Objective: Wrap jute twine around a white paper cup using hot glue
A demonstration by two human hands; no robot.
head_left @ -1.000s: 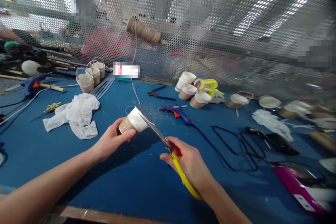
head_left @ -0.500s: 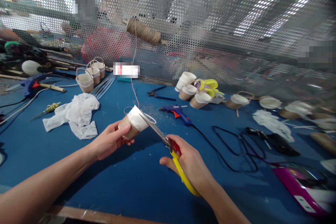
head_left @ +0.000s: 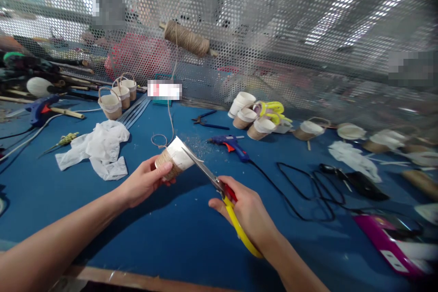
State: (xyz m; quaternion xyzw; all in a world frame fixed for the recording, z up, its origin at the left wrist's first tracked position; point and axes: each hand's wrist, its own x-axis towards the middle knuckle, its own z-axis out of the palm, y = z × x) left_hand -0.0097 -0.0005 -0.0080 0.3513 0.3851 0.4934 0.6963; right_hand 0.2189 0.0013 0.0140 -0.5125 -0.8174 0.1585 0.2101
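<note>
Since half a second ago you turned the cup [head_left: 178,154] slightly and the twine [head_left: 170,115] swung left; that likely fed fresh rim to the blades. Your left hand [head_left: 146,183] pinched the cup, tilted, at frame centre above the table [head_left: 191,232]: white upper wall, twine-wrapped base. Your right hand [head_left: 247,205] gripped the scissors [head_left: 219,185] by their yellow-and-red handles, blades at the white wall.

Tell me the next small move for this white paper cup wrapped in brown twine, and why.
Perhaps snip along the rim of the cup with the yellow-handled metal scissors in your right hand: the blades lie at the rim, and your left hand holds the cup tilted toward them.
</note>
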